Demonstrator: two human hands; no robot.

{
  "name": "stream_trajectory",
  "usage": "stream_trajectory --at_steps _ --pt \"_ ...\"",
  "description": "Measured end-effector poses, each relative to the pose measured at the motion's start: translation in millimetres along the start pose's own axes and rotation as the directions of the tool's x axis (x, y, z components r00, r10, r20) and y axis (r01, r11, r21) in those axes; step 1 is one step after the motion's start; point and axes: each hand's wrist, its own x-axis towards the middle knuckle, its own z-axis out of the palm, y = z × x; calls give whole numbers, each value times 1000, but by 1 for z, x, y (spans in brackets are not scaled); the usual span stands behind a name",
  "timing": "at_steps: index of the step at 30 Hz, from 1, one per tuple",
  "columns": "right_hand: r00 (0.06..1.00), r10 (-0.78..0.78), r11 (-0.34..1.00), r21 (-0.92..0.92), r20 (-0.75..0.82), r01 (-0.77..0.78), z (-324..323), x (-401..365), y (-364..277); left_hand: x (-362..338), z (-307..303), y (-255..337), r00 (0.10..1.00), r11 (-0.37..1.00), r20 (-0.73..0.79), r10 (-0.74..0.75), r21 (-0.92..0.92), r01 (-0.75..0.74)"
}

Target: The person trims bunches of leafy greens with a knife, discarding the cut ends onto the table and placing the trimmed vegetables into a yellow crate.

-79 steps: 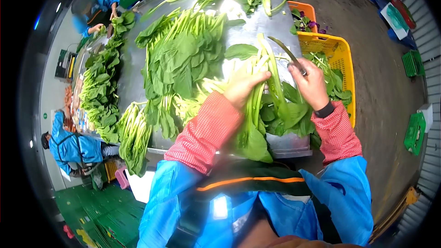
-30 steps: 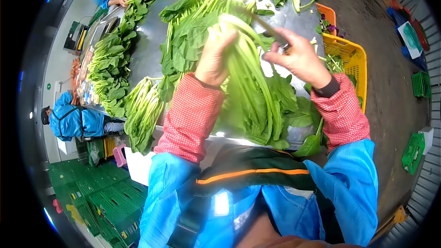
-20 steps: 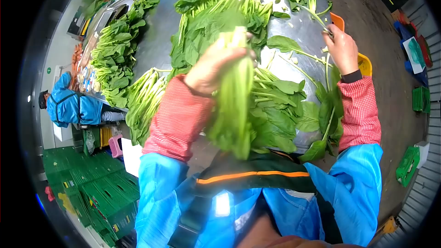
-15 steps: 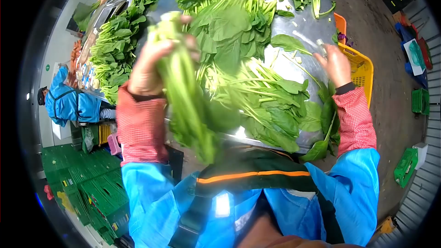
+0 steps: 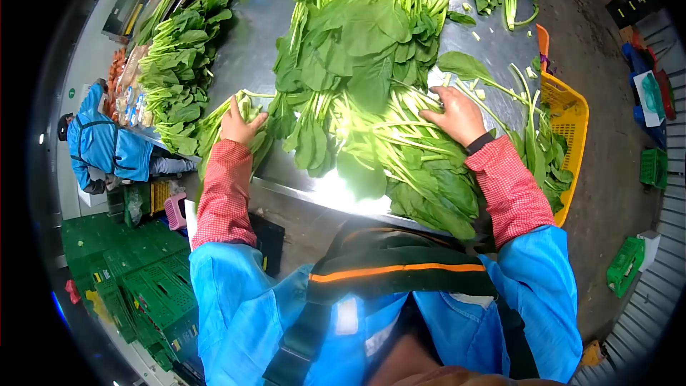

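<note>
Gripping one spinach bundle (image 5: 213, 136), left hand (image 5: 239, 126); right hand (image 5: 456, 116) flat, fingers spread, on second pile (image 5: 400, 154).

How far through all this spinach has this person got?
Done: a gathered spinach bundle lies at the left edge of the steel table, and cast-off leaves sit in the yellow crate. In hand: the left hand rests on that bundle, the right hand on a loose pile. Left: the big heap behind.

My only view is head-worn, facing forward and steeply down over the chest (image 5: 397, 276) onto the steel table (image 5: 246, 57), close above the left hand (image 5: 239, 126) and right hand (image 5: 457, 116), fisheye-curved at the edges
</note>
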Motion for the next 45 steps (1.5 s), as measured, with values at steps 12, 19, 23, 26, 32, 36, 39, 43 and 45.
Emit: stream_trajectory --at_steps 12,19,23,26,32,36,39,43,45 --pt "914 300 728 685 -274 -34 -98 -14 15 -60 -51 287 850 421 -34 526 -858 -295" --pt "910 106 853 -434 -402 -291 -140 -34 37 -81 -26 324 927 495 57 370 -857 -144" --pt "984 52 997 68 -168 -41 -50 -21 43 -121 -36 321 834 654 128 537 -687 -316" --pt "997 74 987 144 29 -77 -1 -4 46 -138 -47 324 750 636 159 642 -657 -405" --pt "984 176 895 419 -10 -156 -17 -9 58 -132 -31 322 872 515 302 385 -855 68" --pt "971 217 621 753 102 -218 -67 -25 61 -119 -44 358 879 321 241 411 -941 107" --pt "922 236 404 832 308 -381 -97 -43 51 -114 -54 398 825 -48 200 528 -963 265" --pt "989 144 744 663 -46 -77 -110 -48 61 -100 -61 429 728 -50 307 613 -904 424" --pt "918 76 965 260 -388 30 -139 -55 60 -101 -67 440 725 -46 322 609 -898 437"
